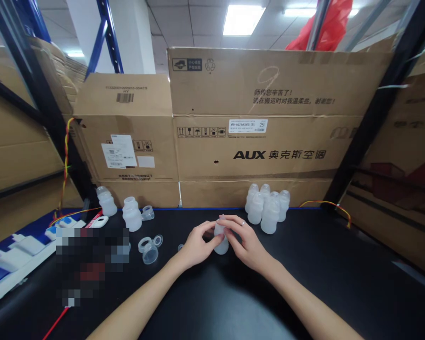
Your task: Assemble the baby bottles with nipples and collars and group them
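1. The left hand (197, 246) is steadying a small translucent plastic bottle (221, 242) from its left side, its grip closing on the body so that the bottle is staying upright.
2. The right hand (246, 242) is curling over the bottle's top, its grip pinching around the neck, seemingly to work on the cap end; a ring is showing on one finger.
3. The bottle is sitting at the middle of the black desk (340, 274), its base touching or just above the surface; which, I cannot tell.
4. A cluster of matching bottles (267, 208) is standing behind the right hand, near the cardboard boxes (262, 141), grouped together and upright.
5. Two more bottles (131, 213) are standing at the left rear, well apart from the hands.
6. A clear cap piece (149, 249) is lying left of the left hand, within reach.
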`<state>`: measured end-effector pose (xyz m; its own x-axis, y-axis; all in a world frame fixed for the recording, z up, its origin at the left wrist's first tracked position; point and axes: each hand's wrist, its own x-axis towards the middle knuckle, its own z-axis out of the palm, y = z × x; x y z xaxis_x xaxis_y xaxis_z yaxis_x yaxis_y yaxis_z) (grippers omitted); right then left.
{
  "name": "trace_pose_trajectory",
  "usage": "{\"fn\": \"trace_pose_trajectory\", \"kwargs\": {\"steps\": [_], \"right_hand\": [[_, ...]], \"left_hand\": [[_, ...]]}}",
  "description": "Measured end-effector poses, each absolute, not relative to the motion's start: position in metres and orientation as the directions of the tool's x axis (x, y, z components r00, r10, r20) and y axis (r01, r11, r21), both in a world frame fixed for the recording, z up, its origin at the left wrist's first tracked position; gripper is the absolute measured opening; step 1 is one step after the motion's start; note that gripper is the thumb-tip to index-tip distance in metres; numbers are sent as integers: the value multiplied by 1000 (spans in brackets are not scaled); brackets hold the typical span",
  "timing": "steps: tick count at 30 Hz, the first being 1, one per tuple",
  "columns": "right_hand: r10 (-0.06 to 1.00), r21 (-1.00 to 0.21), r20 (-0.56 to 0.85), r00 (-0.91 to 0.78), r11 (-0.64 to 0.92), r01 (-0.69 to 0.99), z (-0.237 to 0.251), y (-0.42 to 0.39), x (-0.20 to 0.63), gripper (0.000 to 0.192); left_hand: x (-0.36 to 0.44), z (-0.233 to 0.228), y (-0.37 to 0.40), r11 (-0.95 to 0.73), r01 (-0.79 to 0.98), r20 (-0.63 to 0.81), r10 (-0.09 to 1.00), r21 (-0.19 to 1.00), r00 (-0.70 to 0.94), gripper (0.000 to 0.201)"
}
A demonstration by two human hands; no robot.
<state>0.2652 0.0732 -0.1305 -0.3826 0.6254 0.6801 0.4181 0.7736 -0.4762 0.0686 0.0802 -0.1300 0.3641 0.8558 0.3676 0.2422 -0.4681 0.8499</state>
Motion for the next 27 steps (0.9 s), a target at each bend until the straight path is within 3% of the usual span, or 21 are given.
{"fn": "trace_pose_trajectory", "kwargs": {"steps": [5, 6, 11, 14, 17, 20, 24, 27], "right_hand": [[699, -530, 674, -238, 683, 503, -130, 74, 263, 68], [704, -526, 671, -234, 674, 519, -130, 74, 263, 67], [682, -505, 684, -258, 698, 508, -127, 78, 270, 27], [686, -547, 706, -174, 685, 481, -123, 80, 275, 31], [706, -608, 682, -193, 693, 388, -122, 79, 276, 21], [743, -682, 611, -274, 670, 294, -123, 76, 275, 42], [764, -686, 607, -218, 643, 339, -125, 73, 272, 52], [763, -704, 580, -284, 645, 297, -122, 71, 272, 57]], "left_hand": [[68, -127, 79, -520, 334, 398, 840, 786, 369, 29], [68, -127, 79, -519, 353, 400, 844, 778, 358, 29], [68, -127, 80, -465, 336, 356, 872, 819, 337, 33], [67, -128, 81, -426, 329, 326, 890, 843, 320, 36], [66, -128, 82, -409, 297, 314, 894, 863, 321, 37], [66, -126, 83, -407, 255, 299, 879, 877, 372, 35], [67, -124, 81, -411, 251, 284, 861, 876, 421, 35], [68, -123, 79, -399, 240, 265, 855, 885, 446, 35]]}}
